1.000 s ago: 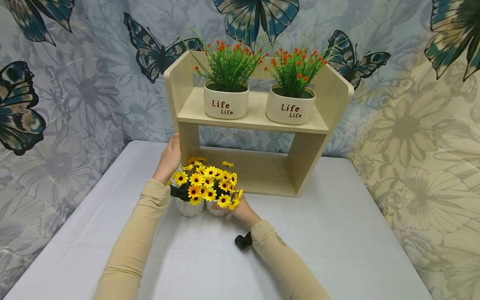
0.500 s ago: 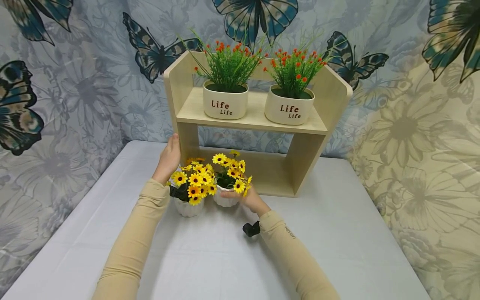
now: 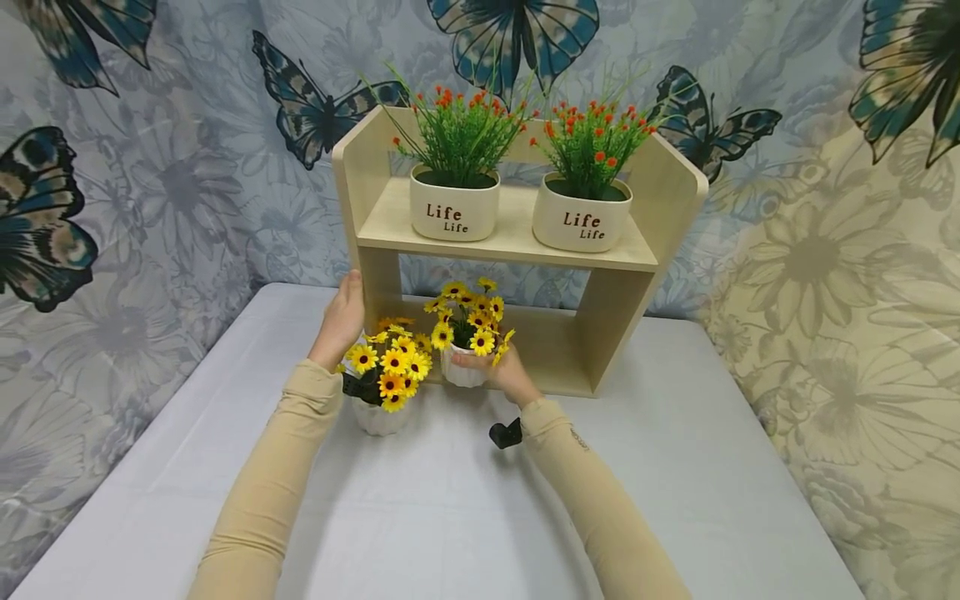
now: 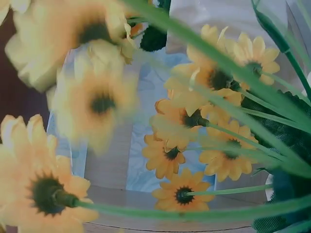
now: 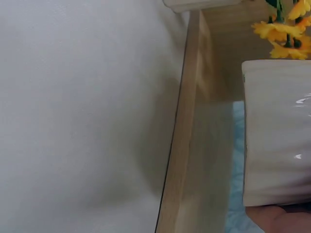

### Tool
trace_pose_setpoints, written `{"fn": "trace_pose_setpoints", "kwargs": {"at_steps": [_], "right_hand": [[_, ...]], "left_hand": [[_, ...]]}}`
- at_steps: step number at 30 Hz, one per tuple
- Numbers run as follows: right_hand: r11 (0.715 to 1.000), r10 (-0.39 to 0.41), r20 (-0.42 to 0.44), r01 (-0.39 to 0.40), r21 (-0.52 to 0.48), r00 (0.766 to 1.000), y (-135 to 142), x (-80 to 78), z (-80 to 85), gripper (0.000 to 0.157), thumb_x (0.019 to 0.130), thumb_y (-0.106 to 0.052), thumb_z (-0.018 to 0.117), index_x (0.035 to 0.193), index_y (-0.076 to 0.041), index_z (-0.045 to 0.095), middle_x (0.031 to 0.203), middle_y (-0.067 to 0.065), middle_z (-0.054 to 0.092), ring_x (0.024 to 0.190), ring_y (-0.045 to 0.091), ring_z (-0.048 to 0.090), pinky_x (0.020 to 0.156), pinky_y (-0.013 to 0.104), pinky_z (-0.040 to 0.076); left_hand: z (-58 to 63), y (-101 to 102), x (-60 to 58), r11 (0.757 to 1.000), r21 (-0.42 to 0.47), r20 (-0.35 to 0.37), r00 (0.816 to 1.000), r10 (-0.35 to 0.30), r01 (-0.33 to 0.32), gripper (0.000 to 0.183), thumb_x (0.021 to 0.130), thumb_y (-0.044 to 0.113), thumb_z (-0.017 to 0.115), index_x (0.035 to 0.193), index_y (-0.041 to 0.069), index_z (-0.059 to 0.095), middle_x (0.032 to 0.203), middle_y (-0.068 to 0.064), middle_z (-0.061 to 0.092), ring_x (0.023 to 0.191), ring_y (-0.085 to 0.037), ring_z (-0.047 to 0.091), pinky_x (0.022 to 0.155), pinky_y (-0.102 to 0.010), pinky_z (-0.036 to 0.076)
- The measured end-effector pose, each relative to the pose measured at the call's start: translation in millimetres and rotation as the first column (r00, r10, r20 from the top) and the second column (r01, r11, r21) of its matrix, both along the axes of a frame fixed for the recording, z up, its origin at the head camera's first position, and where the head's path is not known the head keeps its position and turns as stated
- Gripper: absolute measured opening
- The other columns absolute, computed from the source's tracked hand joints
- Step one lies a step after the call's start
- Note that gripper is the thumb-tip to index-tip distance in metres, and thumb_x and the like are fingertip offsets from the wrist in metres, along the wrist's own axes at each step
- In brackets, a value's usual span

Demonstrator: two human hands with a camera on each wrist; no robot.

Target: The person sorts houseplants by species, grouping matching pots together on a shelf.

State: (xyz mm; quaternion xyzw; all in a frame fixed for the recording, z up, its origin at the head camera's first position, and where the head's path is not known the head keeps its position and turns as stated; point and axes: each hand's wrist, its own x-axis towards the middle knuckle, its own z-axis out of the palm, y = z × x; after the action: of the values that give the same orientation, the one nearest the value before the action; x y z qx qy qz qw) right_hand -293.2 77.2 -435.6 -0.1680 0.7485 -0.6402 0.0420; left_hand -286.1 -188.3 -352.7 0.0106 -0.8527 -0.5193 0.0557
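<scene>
In the head view my right hand [image 3: 504, 371] grips a small white pot [image 3: 463, 372] of yellow flowers [image 3: 468, 317], held at the front of the lower shelf [image 3: 547, 342]. The right wrist view shows that pot [image 5: 279, 136] close up, above the shelf's front edge, with a finger [image 5: 272, 219] against it. My left hand [image 3: 342, 321] rests on the outer left side of the wooden shelf unit [image 3: 347, 200], fingers straight. A second white pot [image 3: 381, 418] with yellow flowers [image 3: 393, 362] stands on the table beside my left wrist. Its blooms [image 4: 184, 194] fill the left wrist view, where the left hand is hidden.
On the upper shelf stand two cream pots [image 3: 454, 208] marked "Life", with green grass and red flowers [image 3: 600, 137]. The unit's right side panel [image 3: 626, 325] bounds the lower shelf. A white cloth covers the table [image 3: 420, 517]. Butterfly-patterned fabric [image 3: 187, 167] hangs behind.
My right hand has lifted the flower pot from beside the other one, moving it forward and slightly right to the lower shelf. The left hand has stayed on the unit's side.
</scene>
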Motion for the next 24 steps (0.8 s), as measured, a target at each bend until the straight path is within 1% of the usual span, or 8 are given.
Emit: {"fn": "trace_pose_setpoints", "kwargs": {"at_steps": [2,5,7,9,12,17,21,24], "right_hand": [[1.0,0.002,0.042,-0.002,-0.003,0.999,-1.5,1.4,8.1,0.057,0.074,-0.021,0.081,0.124,-0.013,0.054,0.124,0.002,0.055,0.117,0.022,0.048,0.1,0.042,0.036],[1.0,-0.005,0.051,0.005,0.004,0.999,-3.4,-1.9,9.0,0.059,0.076,-0.024,0.08,0.127,-0.017,0.052,0.127,-0.001,0.054,0.118,0.019,0.047,0.101,0.041,0.034],[1.0,-0.022,0.057,0.021,0.015,0.998,-5.2,-4.4,8.9,0.058,0.076,-0.026,0.079,0.127,-0.018,0.052,0.127,-0.001,0.054,0.119,0.018,0.046,0.102,0.041,0.033],[0.998,-0.054,0.057,0.053,0.015,0.997,-7.1,-10.8,1.3,0.058,0.075,-0.031,0.08,0.125,-0.019,0.054,0.124,-0.002,0.056,0.117,0.018,0.047,0.101,0.042,0.033],[0.997,-0.077,0.063,0.077,0.007,0.995,-9.6,-16.4,-1.5,0.06,0.075,-0.032,0.079,0.127,-0.017,0.054,0.124,-0.001,0.056,0.118,0.019,0.047,0.102,0.042,0.031],[0.993,-0.12,0.031,0.12,-0.011,0.992,-14.9,-23.9,-6.3,0.062,0.075,-0.025,0.08,0.129,-0.018,0.051,0.124,-0.002,0.055,0.116,0.017,0.048,0.101,0.039,0.034],[0.985,-0.171,0.016,0.171,-0.003,0.985,-20.4,-29.8,-8.1,0.063,0.073,-0.021,0.082,0.127,-0.019,0.051,0.122,-0.003,0.055,0.114,0.017,0.049,0.099,0.037,0.036],[0.978,-0.206,0.009,0.206,0.022,0.978,-24.6,-32.9,-9.7,0.067,0.071,-0.023,0.083,0.128,-0.018,0.049,0.123,-0.002,0.054,0.114,0.018,0.048,0.098,0.037,0.037]], "left_hand": [[-0.4,-0.4,-0.1,1.0,-0.006,0.003,1.0,0.0,0.0,0.087,0.087,0.068,0.005,0.149,0.008,-0.001,0.153,-0.016,0.001,0.137,-0.037,0.003,0.109,-0.051,0.005],[-1.3,-0.8,-0.9,1.0,-0.01,0.004,1.0,0.0,0.0,0.086,0.087,0.068,0.005,0.149,0.009,-0.002,0.153,-0.015,0.001,0.137,-0.037,0.003,0.109,-0.051,0.005],[-1.3,-0.8,-1.4,1.0,-0.011,0.004,1.0,0.0,0.0,0.086,0.087,0.069,0.005,0.149,0.009,-0.002,0.153,-0.015,0.0,0.137,-0.036,0.003,0.109,-0.05,0.004],[-1.1,-0.8,-1.8,1.0,-0.013,0.006,1.0,0.001,-0.001,0.087,0.087,0.069,0.005,0.149,0.009,-0.002,0.153,-0.014,0.0,0.137,-0.035,0.003,0.11,-0.049,0.005],[-0.6,-1.0,-1.6,1.0,-0.018,0.009,1.0,0.0,0.0,0.087,0.086,0.07,0.004,0.149,0.009,-0.002,0.153,-0.014,0.0,0.137,-0.035,0.003,0.11,-0.05,0.005],[-2.2,-1.3,-1.3,0.999,-0.033,0.014,1.0,-0.006,0.007,0.087,0.087,0.069,0.003,0.149,0.008,-0.003,0.153,-0.014,-0.002,0.137,-0.034,0.001,0.11,-0.049,0.004],[-3.2,-1.7,-2.7,0.999,-0.032,0.013,1.0,-0.005,0.005,0.087,0.087,0.069,0.004,0.149,0.008,-0.003,0.153,-0.014,-0.002,0.137,-0.034,0.001,0.11,-0.049,0.004],[-3.5,-1.6,-3.5,1.0,-0.027,0.016,1.0,0.002,-0.001,0.086,0.087,0.069,0.005,0.149,0.01,-0.002,0.153,-0.013,-0.001,0.137,-0.033,0.002,0.11,-0.049,0.004]]}}
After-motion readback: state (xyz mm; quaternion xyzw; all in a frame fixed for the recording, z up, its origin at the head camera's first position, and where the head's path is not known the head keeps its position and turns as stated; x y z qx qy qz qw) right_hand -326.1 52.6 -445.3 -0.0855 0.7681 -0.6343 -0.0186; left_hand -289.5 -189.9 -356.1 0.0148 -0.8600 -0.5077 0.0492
